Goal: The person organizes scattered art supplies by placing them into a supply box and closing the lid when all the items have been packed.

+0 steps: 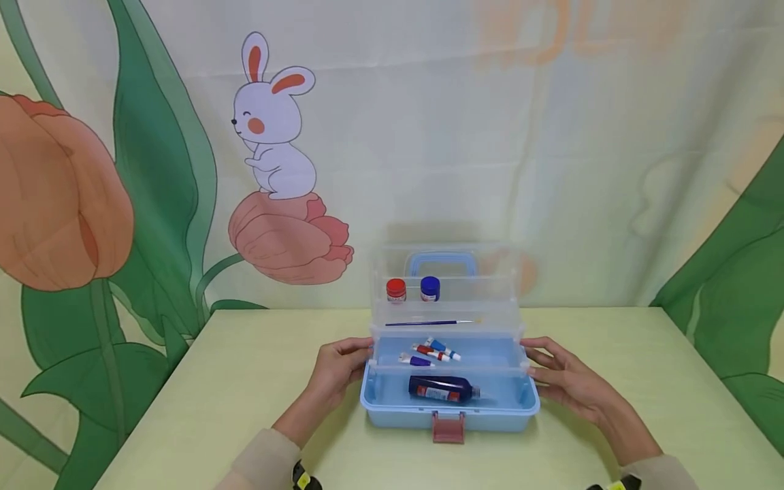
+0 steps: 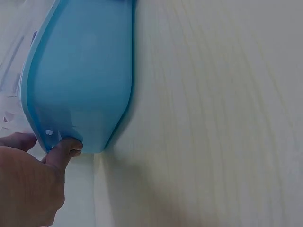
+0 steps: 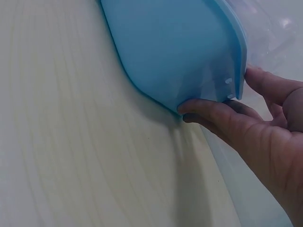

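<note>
A light-blue plastic storage box stands open on the table, its clear tiered trays spread out behind the base. At its left rear side, my left hand holds the edge between thumb and fingers. My right hand grips the opposite side, thumb at the rim and fingers against the blue wall in the right wrist view. A dark paint bottle lies in the base. Small paint tubes, a paintbrush, a red-lidded jar and a blue-lidded jar sit in the tiers above.
A pink clasp hangs at the box's front, and a blue handle shows on the clear lid. The pale table ends at a printed curtain with a rabbit and tulips.
</note>
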`<state>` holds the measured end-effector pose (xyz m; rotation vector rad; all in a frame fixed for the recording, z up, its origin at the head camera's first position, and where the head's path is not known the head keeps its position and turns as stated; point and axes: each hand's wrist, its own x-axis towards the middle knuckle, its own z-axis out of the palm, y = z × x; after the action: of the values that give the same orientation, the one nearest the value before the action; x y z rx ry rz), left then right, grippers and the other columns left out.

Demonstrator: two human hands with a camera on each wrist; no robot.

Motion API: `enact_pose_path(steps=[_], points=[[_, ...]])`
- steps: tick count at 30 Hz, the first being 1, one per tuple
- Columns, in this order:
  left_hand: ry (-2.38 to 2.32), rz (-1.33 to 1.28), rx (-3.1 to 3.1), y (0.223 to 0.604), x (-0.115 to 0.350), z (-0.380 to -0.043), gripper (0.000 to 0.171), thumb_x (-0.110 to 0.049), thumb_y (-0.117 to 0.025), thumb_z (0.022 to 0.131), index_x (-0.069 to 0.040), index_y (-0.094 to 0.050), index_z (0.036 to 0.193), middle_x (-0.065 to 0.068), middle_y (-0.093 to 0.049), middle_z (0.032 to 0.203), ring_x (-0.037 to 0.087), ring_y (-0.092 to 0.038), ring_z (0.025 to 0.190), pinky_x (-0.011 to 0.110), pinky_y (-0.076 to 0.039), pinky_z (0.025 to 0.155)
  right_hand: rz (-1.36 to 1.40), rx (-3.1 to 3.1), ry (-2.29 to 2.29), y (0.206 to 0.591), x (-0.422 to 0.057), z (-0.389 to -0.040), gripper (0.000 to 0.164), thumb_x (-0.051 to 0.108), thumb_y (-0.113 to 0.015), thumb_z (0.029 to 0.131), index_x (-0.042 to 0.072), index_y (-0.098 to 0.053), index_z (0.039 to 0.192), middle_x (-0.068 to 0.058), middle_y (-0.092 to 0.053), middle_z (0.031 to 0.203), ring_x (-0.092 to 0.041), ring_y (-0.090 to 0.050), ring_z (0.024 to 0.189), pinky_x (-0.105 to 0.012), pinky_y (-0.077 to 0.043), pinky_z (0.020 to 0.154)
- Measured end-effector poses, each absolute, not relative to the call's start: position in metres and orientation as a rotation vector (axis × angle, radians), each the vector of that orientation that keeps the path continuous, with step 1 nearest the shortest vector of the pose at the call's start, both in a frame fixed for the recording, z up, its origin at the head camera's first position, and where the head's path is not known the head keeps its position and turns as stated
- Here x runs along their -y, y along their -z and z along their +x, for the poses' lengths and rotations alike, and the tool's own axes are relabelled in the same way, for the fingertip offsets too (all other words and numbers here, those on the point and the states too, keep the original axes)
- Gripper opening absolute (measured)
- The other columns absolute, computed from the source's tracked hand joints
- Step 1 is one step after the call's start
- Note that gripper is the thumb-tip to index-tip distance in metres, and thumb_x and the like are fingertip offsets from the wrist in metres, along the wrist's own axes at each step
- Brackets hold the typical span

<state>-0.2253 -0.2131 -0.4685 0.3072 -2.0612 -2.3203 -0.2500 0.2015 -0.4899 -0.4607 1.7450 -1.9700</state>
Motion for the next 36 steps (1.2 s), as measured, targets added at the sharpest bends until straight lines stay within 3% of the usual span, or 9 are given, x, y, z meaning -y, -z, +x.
enact_pose_path(steps=[4, 10, 18, 25, 30, 34, 36], points=[[2.363, 0.290, 2.041, 0.468, 0.214, -0.226, 0.022, -0.004, -0.069, 0.094, 0.007, -0.073, 0.113, 0.018, -0.074, 0.110, 0.024, -0.074, 0.092, 0.038, -0.061, 0.081, -0.459, -1.755, 1.973, 0.491, -0.202, -0.252, 0.044, 0.008, -0.061, 0.101, 0.017, -0.047, 0.142, -0.020, -0.026, 0.158, -0.019, -0.058, 0.123, -0.040, -0.053, 0.099], [2.419, 0.299, 2.037, 0.467, 0.215, -0.227, 0.037, -0.025, -0.075, 0.093, 0.007, -0.073, 0.113, 0.020, -0.065, 0.131, 0.040, -0.067, 0.113, 0.042, -0.057, 0.090, -0.441, -1.772, 1.961, 0.491, -0.202, -0.254, 0.041, 0.009, -0.062, 0.101, 0.018, -0.049, 0.139, -0.023, -0.019, 0.161, -0.016, -0.058, 0.124, -0.040, -0.052, 0.100], [2.451, 0.322, 2.023, 0.469, 0.216, -0.229, 0.033, -0.026, -0.076, 0.093, 0.003, -0.075, 0.109, 0.017, -0.067, 0.128, 0.037, -0.068, 0.112, 0.041, -0.057, 0.091, -0.449, -1.781, 1.967, 0.491, -0.203, -0.252, 0.039, 0.010, -0.062, 0.101, 0.017, -0.050, 0.137, -0.027, -0.013, 0.163, -0.016, -0.056, 0.124, -0.038, -0.052, 0.100], [2.534, 0.308, 1.953, 0.469, 0.216, -0.232, 0.011, -0.013, -0.072, 0.095, -0.003, -0.077, 0.093, 0.013, -0.072, 0.114, 0.029, -0.070, 0.103, 0.039, -0.059, 0.087, -0.446, -1.778, 1.990, 0.494, -0.205, -0.253, 0.029, 0.007, -0.062, 0.100, 0.018, -0.053, 0.126, -0.007, -0.041, 0.145, -0.019, -0.058, 0.119, -0.037, -0.054, 0.096], [2.594, 0.290, 1.898, 0.473, 0.218, -0.231, 0.023, -0.009, -0.065, 0.099, 0.005, -0.064, 0.117, 0.015, -0.070, 0.119, 0.021, -0.071, 0.101, 0.032, -0.058, 0.086, -0.447, -1.725, 2.045, 0.500, -0.204, -0.252, 0.026, 0.011, -0.056, 0.105, 0.014, -0.048, 0.130, 0.000, -0.045, 0.141, -0.014, -0.059, 0.119, -0.034, -0.054, 0.096], [2.714, 0.257, 1.794, 0.477, 0.220, -0.231, 0.039, -0.017, -0.052, 0.107, 0.005, -0.047, 0.138, 0.019, -0.058, 0.137, 0.021, -0.064, 0.113, 0.028, -0.055, 0.091, -0.484, -1.489, 2.186, 0.505, -0.204, -0.251, 0.030, 0.014, -0.035, 0.112, 0.013, -0.037, 0.142, 0.006, -0.050, 0.140, -0.011, -0.058, 0.124, -0.033, -0.052, 0.100], [2.731, 0.193, 1.800, 0.477, 0.221, -0.233, 0.044, -0.017, -0.049, 0.108, 0.006, -0.044, 0.145, 0.021, -0.052, 0.145, 0.022, -0.060, 0.120, 0.026, -0.054, 0.094, -0.499, -1.393, 2.233, 0.506, -0.204, -0.251, 0.031, 0.012, -0.030, 0.113, 0.011, -0.036, 0.143, 0.006, -0.054, 0.138, -0.012, -0.058, 0.124, -0.033, -0.052, 0.099]])
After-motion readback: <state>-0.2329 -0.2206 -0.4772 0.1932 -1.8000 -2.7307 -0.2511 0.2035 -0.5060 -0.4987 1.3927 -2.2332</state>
